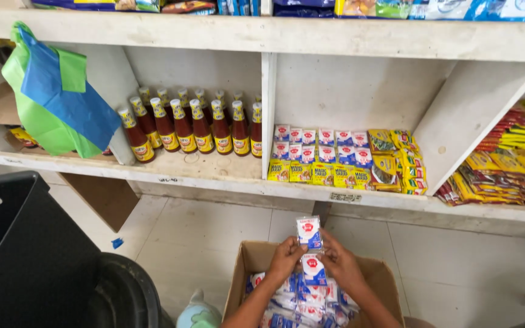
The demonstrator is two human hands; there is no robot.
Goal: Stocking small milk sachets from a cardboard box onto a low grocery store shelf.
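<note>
My left hand (285, 258) and my right hand (339, 262) meet over an open cardboard box (243, 271) low in the view. Together they hold a strip of small white, blue and red sachets (309, 234), its top packet raised above the fingers and another hanging between the hands. The box is full of more of the same sachets (302, 300). Straight above, on the white shelf (226, 176), stand rows of matching sachets (320, 144) with yellow packets (314, 173) in front of them.
Several red sauce bottles (192, 126) fill the shelf bay left of a white divider (267, 115). Green and blue plastic bags (53, 97) hang at far left. Yellow and red snack packs (508, 164) lie at right. A black bin (25, 255) stands at lower left on the tiled floor.
</note>
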